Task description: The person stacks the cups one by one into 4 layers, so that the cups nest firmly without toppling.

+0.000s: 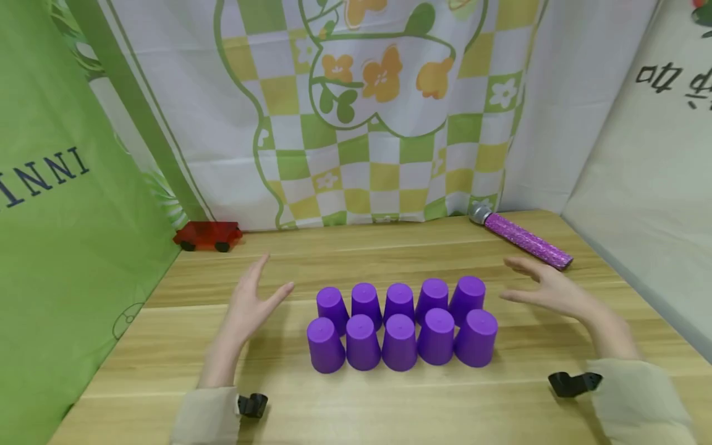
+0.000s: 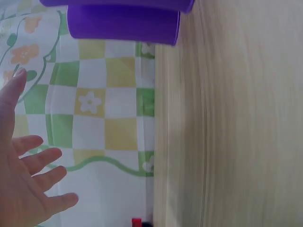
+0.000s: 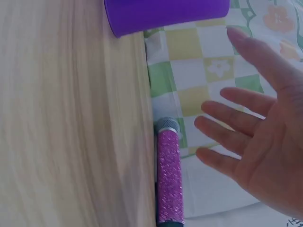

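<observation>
Ten purple cups [image 1: 399, 324] stand upside down on the wooden table [image 1: 389, 402], packed in two rows of five, the front row touching the back row. The left hand [image 1: 250, 306] hovers just left of the cups, palm turned toward them, its grip released with fingers straight and spread, holding nothing. The right hand [image 1: 550, 287] hovers just right of the cups in the same way, grip released, fingers stretched out and apart, touching nothing. Both hands sit clear of the cups, with a gap of bare table between each palm and the nearest cup.

A glittery purple microphone [image 1: 520, 238] lies on the table behind the right hand, near the back edge, its silver head pointing toward the cloth. A red toy car [image 1: 207, 236] sits at the back left corner, well apart from the cups. A checked cloth with flowers [image 1: 378, 111] hangs behind the table, and a green cloth [image 1: 61, 216] hangs on the left side.
</observation>
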`<state>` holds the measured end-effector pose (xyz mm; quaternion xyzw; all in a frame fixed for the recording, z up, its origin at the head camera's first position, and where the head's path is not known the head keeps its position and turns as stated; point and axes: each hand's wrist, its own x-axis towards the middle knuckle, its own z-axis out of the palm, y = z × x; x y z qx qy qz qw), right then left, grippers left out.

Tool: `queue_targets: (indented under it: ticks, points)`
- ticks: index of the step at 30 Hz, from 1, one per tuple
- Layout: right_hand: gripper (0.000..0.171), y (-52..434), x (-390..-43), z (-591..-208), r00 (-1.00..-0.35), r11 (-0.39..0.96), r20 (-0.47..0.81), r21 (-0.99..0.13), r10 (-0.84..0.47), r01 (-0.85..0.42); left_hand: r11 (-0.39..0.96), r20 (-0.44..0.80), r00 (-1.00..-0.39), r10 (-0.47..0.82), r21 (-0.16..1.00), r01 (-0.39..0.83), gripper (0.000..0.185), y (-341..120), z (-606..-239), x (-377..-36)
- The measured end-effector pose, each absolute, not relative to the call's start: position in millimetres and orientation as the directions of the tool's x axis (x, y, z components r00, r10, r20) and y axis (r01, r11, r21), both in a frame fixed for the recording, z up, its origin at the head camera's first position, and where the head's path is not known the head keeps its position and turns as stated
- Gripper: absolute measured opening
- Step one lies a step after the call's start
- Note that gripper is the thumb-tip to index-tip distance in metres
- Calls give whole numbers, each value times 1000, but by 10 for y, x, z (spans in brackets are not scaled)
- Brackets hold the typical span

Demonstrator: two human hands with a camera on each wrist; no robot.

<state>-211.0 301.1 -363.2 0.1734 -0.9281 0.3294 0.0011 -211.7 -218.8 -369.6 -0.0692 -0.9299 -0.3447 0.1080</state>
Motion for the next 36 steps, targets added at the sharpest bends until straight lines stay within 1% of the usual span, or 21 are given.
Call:
queue_targets:
  ticks: [4, 7, 10, 16, 23, 29, 36]
  points:
    - [68, 2962, -2130, -3680, -919, 668, 128, -650, -374, -363, 667, 204, -976, 75, 717, 201, 80, -2091, -3713, -2119]
    - [64, 2930, -2142, -3717, -902, 639, 148, -659, -406, -397, 644, 188, -978, 90, 738, 201, 76, -2026, -3756, -2125]
    - [60, 2895, -2157, -3750, -886, 588, 170, -692, -432, -420, 619, 187, -975, 123, 753, 222, 72, -1977, -3811, -2150]
    - [58, 2818, -2194, -3830, -878, 503, 149, -771, -454, -391, 542, 177, -966, 189, 802, 253, 61, -1893, -3886, -2152]
    - [55, 2727, -2180, -3861, -872, 484, 154, -780, -465, -396, 464, 180, -954, 239, 842, 275, 55, -1805, -3922, -2122]
    - [49, 2681, -2172, -3895, -852, 448, 196, -781, -486, -435, 409, 151, -953, 264, 877, 252, 52, -1758, -3988, -2131]
    - [47, 2648, -2188, -3904, -860, 451, 206, -781, -467, -432, 347, 123, -947, 296, 910, 227, 52, -1750, -3999, -2140]
